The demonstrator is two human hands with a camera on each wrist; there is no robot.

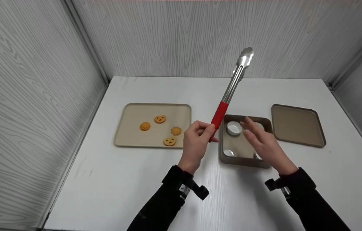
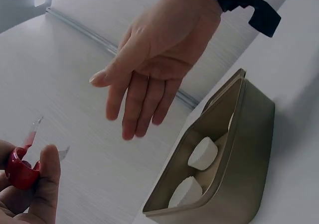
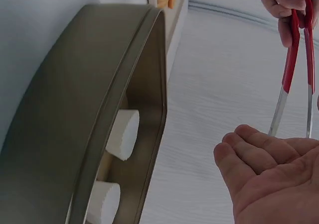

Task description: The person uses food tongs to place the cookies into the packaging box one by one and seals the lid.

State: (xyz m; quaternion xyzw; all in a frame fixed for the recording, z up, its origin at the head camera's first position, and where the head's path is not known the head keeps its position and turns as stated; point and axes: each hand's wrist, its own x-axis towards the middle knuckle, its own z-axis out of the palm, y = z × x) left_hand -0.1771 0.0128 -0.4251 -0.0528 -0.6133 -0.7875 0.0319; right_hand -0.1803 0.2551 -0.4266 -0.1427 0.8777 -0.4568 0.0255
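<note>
My left hand (image 1: 197,142) grips the red end of a pair of metal tongs (image 1: 221,112), whose scalloped tips point up and away. In the right wrist view the two red arms of the tongs (image 3: 292,59) stand slightly apart. My right hand (image 1: 266,146) is held above a deep brown baking pan (image 1: 245,162), palm bare and fingers extended. White fluted cups, one of them (image 1: 234,128) at the pan's far left corner, stand inside it; my right hand partly hides others.
Left of the pan lies a beige tray (image 1: 129,138) with several cookies, among them a face-shaped cookie (image 1: 169,141) and a swirled cookie (image 1: 145,126). A shallow brown tray (image 1: 298,125) lies to the pan's right. Grained panels (image 1: 181,38) enclose the white table (image 1: 104,186).
</note>
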